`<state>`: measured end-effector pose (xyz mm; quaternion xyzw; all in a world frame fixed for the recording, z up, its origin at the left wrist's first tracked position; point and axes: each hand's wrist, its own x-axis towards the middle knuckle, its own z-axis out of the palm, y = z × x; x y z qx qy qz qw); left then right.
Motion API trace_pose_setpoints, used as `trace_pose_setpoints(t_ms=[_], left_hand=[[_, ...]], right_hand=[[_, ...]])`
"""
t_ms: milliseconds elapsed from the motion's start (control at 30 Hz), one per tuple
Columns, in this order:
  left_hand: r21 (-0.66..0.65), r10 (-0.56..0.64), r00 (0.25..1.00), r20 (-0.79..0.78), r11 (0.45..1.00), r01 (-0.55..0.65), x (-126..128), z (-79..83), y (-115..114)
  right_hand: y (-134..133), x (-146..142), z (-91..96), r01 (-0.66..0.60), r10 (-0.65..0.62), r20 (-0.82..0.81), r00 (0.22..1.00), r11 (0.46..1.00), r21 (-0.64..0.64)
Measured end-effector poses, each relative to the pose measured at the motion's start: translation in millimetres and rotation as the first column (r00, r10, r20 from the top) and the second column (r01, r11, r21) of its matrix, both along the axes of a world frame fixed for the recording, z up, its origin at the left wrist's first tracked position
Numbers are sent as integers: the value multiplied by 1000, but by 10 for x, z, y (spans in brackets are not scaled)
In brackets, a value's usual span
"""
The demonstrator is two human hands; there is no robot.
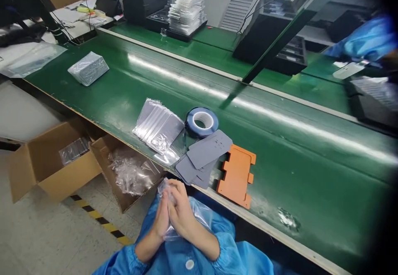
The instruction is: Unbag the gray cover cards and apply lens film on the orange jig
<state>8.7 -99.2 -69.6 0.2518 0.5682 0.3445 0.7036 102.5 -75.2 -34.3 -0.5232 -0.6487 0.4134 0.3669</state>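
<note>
My left hand and my right hand are pressed together above my lap, at the bench's near edge. Between them is crumpled clear plastic, apparently a bag; its tip sticks out above the fingers. More clear plastic lies across my lap. Just beyond the hands, grey rounded-corner plates lie in a loose, overlapping pile. An orange notched fixture is to their right. Behind the pile rests a roll of blue tape. Several bagged grey plates are fanned out to the left.
An open carton of crumpled plastic sits below the bench edge, beside another open carton. A wrapped stack lies on the green bench. Across the divider are a white stack, black trays and another person's blue sleeve.
</note>
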Motion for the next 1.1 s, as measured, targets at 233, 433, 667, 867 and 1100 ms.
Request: trace_pose_setpoints(t_ms=[233, 433, 667, 867, 1100], left_hand=[[226, 270, 650, -710, 962, -152, -1008, -216, 413], [96, 68, 392, -918, 994, 52, -1527, -239, 1411], [-29, -149, 305, -941, 930, 365, -1354, 395, 1542], [314, -113, 458, -882, 583, 749, 341, 1210, 1559], [-108, -122, -57, -991, 464, 879, 1410, 1110, 2007]], right_hand=[[-61, -169, -158, -254, 254, -4, 967, 966, -42], [-119, 82, 18, -147, 141, -102, 985, 988, -55], [-292, 1096, 306, 372, -381, -191, 905, 925, -83], [-191, 1399, 324, 311, -316, -12, 949, 938, -152], [230, 1277, 371, 132, -56, 584, 810, 987, -89]])
